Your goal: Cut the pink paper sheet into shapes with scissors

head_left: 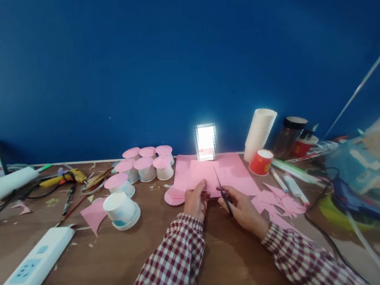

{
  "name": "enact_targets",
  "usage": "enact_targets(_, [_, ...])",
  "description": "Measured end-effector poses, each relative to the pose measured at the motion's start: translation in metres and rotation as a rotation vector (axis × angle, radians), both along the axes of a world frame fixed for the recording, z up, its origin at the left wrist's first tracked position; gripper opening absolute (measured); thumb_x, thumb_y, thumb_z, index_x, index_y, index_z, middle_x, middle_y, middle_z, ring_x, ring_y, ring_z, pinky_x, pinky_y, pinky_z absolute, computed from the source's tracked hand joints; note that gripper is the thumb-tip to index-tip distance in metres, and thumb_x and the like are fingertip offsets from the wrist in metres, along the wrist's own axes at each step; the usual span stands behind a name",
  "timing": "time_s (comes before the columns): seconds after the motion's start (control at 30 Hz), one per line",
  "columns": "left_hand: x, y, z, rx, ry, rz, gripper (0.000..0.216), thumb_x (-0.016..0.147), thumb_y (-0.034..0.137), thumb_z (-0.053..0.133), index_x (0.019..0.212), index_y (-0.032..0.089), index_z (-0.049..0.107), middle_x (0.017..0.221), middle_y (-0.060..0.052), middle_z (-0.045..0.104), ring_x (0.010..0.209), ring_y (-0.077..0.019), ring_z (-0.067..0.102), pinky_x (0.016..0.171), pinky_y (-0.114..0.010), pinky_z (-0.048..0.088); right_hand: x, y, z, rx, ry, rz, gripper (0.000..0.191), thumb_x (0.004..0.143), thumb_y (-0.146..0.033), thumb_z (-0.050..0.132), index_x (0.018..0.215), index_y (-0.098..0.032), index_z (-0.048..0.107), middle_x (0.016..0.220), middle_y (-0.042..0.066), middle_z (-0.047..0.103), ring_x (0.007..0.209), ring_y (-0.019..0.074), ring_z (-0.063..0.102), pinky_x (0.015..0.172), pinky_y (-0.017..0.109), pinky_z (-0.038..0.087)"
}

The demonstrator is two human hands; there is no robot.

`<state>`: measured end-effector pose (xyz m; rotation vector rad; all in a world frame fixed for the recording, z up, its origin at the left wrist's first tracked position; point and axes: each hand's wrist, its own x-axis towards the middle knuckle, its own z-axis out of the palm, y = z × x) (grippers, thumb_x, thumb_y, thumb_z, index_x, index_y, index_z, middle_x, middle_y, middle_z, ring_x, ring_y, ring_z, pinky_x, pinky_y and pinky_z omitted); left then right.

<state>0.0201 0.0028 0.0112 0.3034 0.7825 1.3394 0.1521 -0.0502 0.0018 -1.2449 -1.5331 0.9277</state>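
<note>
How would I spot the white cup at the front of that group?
Below the blue wall, on the brown table, find the white cups left of the left hand. Yours is nearest, right of the power strip. Its neighbours carry pink discs; its top shows white.

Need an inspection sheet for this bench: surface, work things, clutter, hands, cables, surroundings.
Surface: brown table, littered with small paper bits.
Work things: pink sheet and scissors in hand; seven pink-topped cups at left, plus one white cup without a pink top.
Clutter: pink scraps on the right; power strip and yellow glue gun on the left.
Hands: left hand grips the sheet's near edge; right hand holds the scissors. Whether the blades bite paper is unclear.
Cables: black cords at left; another black cord at right.
Surroundings: blue wall behind; other people, nothing seen.
</note>
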Motion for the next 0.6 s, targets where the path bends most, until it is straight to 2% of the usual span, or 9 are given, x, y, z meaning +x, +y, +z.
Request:
enact_targets(0.23, [0.0011,-0.0012,0.002,0.001,0.037,-0.015,0.028,0.049,0.018,0.083,0.063,0.008,0.061,0.055,0.0,0.058,0.047,-0.006,0.052,0.045,-0.016,0.045,-0.0002,0.0002,0.002,-0.02,0.011,0.001,0.041,0.083,-0.035,0.057,0.119,-0.016,0.055,0.078,0.002,0.061,0.067,0.0148,0.055,0.06,0.025,0.046])
enact_targets(0.6, [0.002,-0.0028,-0.0003,0.036,0.087,-0.038,0.028,0.049,0.018,0.083,0.066,0.007,0.063,0.06,0.0,0.061,0.05,-0.0063,0.054,0.048,-0.016,0.047,-0.0005,0.0003,-0.0003,-0.031,0.055,-0.017,0.04,0.081,-0.035,0.058,0.117,-0.017,0.056,0.076,0.002,0.061,0.068,0.0156,0.056,0.06,0.026,0.047])
